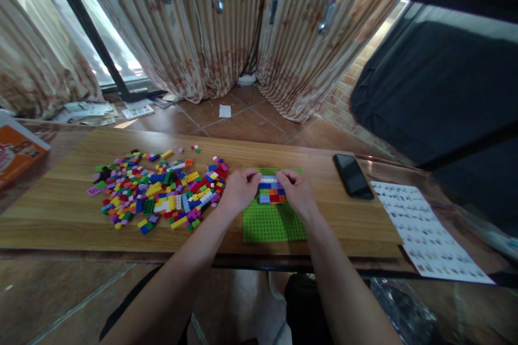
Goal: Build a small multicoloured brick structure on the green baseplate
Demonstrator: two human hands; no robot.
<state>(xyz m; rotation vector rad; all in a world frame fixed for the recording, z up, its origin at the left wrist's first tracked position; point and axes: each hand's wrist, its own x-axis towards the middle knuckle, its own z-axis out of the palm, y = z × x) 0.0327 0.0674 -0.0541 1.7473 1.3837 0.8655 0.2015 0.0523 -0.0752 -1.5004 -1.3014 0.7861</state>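
A small block of joined toy bricks (272, 192) in blue, orange, red, green and light blue sits over the upper part of a green studded baseplate (273, 225). Along its far edge runs a pale, whitish row of bricks (268, 179). My left hand (243, 188) pinches the left end of this far edge between thumb and fingers. At the opposite end, my right hand (297, 191) grips in the same way. The fingertips partly cover the block's upper corners, and whether it is pressed onto the plate I cannot tell.
Left of the baseplate, a wide pile of loose bricks (162, 188) spreads over the wooden tabletop (60, 199). On the right lie a black phone (353, 176) and a printed sheet (431, 232) hanging past the table edge. An orange box (18, 148) stands far left.
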